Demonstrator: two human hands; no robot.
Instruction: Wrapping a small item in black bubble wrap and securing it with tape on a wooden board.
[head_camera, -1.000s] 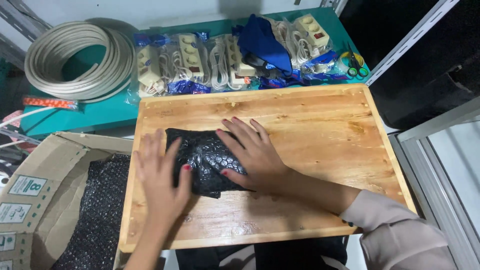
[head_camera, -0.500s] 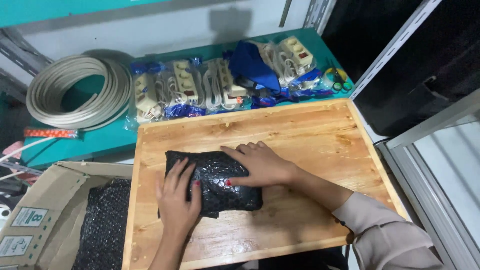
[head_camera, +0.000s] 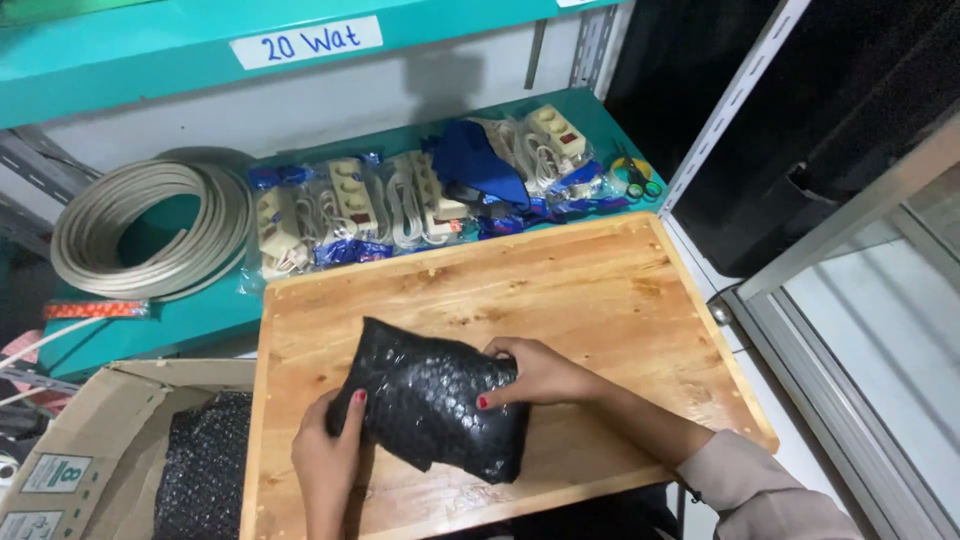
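So the fingers (head_camera: 352, 402) of the left hand (head_camera: 325, 455) are curled shut over the lower-left edge of a black bubble-wrap bundle (head_camera: 435, 405), with the thumb tucked somewhere underneath where it can't be seen. The right hand (head_camera: 535, 372) is clamped on the bundle's upper-right edge, fingers wrapped over the top and a red-nailed thumb pressed into the front face. Both grips are closed on the same thing, one at each end.

The bundle is kept near the front middle of a wooden board (head_camera: 600, 290) used as the desk top, and whether it's lifted off or lightly resting can't really be told. Its long axis is run diagonally, from the upper left down toward the lower right, with the fatter rounded end pointed at the near edge.

Further out, a cardboard box (head_camera: 75, 440) with more black bubble wrap (head_camera: 205, 470) stuffed in it is parked just left of the board. Behind the board, on a teal shelf (head_camera: 200, 315), bagged power strips (head_camera: 350, 205) are lined up, a coil of pale cable (head_camera: 145, 225) is laid at the left, and a blue cloth (head_camera: 470, 165) is dumped over the strips.
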